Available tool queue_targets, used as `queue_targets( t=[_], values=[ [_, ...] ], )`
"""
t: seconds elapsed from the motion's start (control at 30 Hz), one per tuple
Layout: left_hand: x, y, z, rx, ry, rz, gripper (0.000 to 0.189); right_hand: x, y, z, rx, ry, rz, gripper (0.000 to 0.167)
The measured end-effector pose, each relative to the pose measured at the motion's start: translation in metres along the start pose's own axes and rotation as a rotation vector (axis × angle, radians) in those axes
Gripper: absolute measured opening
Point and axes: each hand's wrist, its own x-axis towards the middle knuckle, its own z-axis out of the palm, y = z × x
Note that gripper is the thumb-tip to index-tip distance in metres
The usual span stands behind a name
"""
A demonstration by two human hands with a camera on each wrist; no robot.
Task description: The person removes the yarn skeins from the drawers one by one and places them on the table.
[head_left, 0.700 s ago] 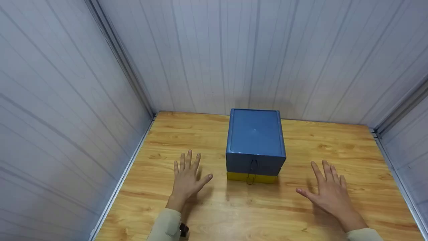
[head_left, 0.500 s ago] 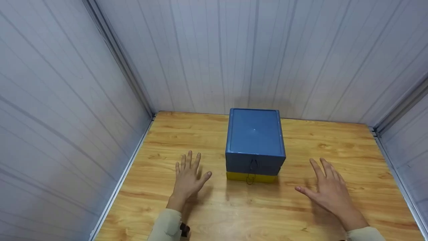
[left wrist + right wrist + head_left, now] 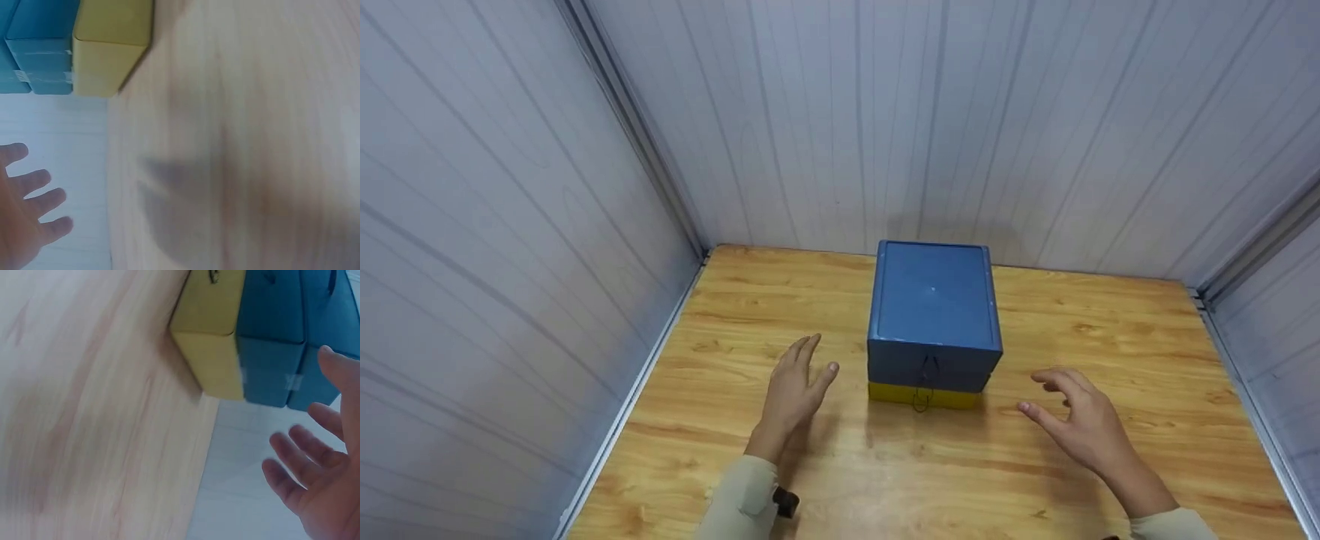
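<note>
A box-shaped stack stands near the middle of the table, blue above and yellow at the bottom. Thin dark loops hang on its front. Both wrist views show two blue layers over one yellow layer. To the left of the stack is my left hand, thumb apart and fingers extended, holding nothing. My right hand hovers on the other side, its fingers loosely bent towards the stack and nothing in its grasp. A gap separates each hand from the stack.
The wood-patterned table meets a pale panel wall behind the stack. More panels rise at the left and right, with metal strips along their edges. Hand shadows fall on the tabletop.
Both hands have turned and moved slightly inward towards the stack. The right fingers, spread before, are now bent; the left fingers have drawn closer together. The stack has stayed put.
</note>
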Motion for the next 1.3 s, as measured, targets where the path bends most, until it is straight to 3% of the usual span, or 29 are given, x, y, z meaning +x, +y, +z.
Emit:
queue_targets(
  t=[0.17, 0.43, 0.67, 1.0, 1.3],
  values=[
    [0.004, 0.008, 0.002, -0.097, 0.007, -0.010, 0.068, 0.003, -0.014, 0.002, 0.080, -0.023, 0.047, 0.037],
    [0.008, 0.020, 0.007, -0.199, 0.006, -0.020, 0.055, 0.006, -0.030, 0.008, 0.138, -0.051, 0.071, 0.032],
    [0.016, 0.032, 0.004, -0.219, 0.020, 0.022, 0.054, 0.009, -0.041, 0.013, 0.193, -0.064, 0.066, 0.026],
    [0.026, 0.045, 0.003, -0.268, 0.016, 0.035, 0.060, 0.012, -0.054, 0.023, 0.250, -0.105, 0.063, 0.029],
    [0.036, 0.065, 0.002, -0.303, 0.027, 0.047, 0.055, 0.015, -0.066, 0.032, 0.324, -0.124, 0.044, 0.027]
  ],
)
